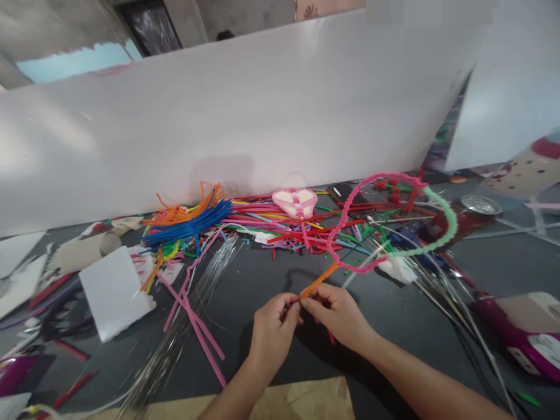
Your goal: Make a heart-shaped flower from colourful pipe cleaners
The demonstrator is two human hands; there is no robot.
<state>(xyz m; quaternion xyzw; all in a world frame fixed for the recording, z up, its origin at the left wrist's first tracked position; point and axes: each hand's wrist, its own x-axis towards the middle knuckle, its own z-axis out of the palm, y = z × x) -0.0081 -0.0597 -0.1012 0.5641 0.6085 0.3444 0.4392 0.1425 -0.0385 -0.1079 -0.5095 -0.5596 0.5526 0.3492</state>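
Note:
Between my two hands is a pipe cleaner loop [345,217], pink on most of its outline and mint green on the right side, with an orange wrapped stem [321,279]. The loop stands up beyond my right hand. My right hand [336,309] is closed in a pinch on the lower part of the stem. My left hand [275,326] pinches at the stem's tip, its fingertips almost meeting those of the right. What lies right between the fingertips is partly hidden. A small red piece [331,336] pokes out below my right hand.
Beyond my hands lie loose coloured pipe cleaners [262,219], a blue bundle [192,224] and a pink-and-cream heart [295,204]. Thin metal wires [184,326] spread at left, a white card [114,294] beside them. At right are a can [455,219] and a purple device [520,332].

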